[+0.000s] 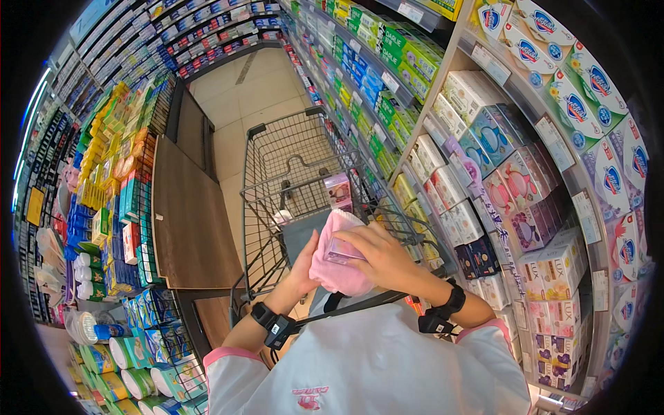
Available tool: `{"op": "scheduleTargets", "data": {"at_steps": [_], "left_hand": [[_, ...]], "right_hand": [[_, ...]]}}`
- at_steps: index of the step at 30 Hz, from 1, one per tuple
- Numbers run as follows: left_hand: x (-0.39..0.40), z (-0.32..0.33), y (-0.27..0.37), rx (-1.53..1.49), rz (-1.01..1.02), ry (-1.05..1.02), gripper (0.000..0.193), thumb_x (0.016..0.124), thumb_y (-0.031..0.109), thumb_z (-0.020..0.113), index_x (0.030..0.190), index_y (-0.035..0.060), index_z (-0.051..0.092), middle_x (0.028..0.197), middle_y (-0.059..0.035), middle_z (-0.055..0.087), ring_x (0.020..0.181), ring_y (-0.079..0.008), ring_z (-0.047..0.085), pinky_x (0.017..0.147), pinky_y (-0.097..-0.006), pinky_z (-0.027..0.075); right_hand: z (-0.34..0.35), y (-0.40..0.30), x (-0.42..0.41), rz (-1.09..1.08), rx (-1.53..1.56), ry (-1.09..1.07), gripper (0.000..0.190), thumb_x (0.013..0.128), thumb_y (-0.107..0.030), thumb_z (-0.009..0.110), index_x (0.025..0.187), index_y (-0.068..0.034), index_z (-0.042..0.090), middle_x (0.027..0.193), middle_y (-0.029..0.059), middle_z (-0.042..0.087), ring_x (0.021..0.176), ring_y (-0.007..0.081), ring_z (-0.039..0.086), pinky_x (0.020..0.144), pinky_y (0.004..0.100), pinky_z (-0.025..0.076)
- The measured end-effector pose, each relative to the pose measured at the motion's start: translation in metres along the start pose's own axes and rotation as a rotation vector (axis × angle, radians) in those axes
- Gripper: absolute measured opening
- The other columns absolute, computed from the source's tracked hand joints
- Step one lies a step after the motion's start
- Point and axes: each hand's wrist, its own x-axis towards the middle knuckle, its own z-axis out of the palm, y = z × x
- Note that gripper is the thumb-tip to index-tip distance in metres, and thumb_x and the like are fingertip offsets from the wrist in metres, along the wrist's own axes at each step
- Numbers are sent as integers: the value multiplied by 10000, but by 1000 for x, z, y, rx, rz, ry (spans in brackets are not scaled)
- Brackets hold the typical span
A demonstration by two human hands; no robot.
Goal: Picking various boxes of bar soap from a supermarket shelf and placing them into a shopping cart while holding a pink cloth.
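My left hand (305, 264) supports a folded pink cloth (340, 275) from its left side, in front of my chest. On top of the cloth lies a small pinkish-purple box (345, 250), which my right hand (381, 254) grips with bent fingers, partly covering it. Just beyond the cloth, a purple soap box (338, 192) stands at the near end of a metal wire shopping cart (290, 179). A small white item (282, 217) sits to its left by the grey seat panel (301, 233). Both wrists wear black straps with small devices.
Shelves of boxed Lux soap (552, 275), Safeguard soap packs (576, 109) and Darlie toothpaste boxes (402, 52) rise on the right. At left are a brown wooden display panel (189, 218) and wire racks of packaged goods (111, 171). A tiled aisle floor (233, 111) runs ahead past the cart.
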Motion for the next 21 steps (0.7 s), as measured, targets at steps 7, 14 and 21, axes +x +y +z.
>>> {"op": "scheduleTargets", "data": {"at_steps": [7, 14, 21], "left_hand": [[6, -26, -12, 112, 72, -40, 464, 970, 386, 370, 1310, 79, 440, 1293, -115, 511, 1184, -247, 499, 1020, -420, 390], [2, -12, 7, -77, 107, -301, 546, 975, 461, 311, 1360, 81, 376, 1342, -134, 461, 1229, -279, 454, 1054, -434, 342], [4, 0, 8, 56, 62, -112, 601, 967, 504, 269, 1425, 116, 283, 1407, -136, 389, 1295, -292, 382, 1086, -450, 302]], "right_hand": [[12, -12, 14, 41, 198, 253, 557, 743, -61, 662, 1266, -59, 471, 1172, 134, 513, 1032, 309, 508, 906, 389, 419], [2, 5, 9, 70, 418, 235, 542, 686, 5, 662, 1191, -46, 474, 1069, 112, 482, 1005, 252, 513, 895, 338, 415], [-19, -2, 8, 220, 179, 167, 556, 645, -155, 789, 1115, -50, 510, 999, 105, 526, 1038, 235, 527, 857, 341, 450]]}}
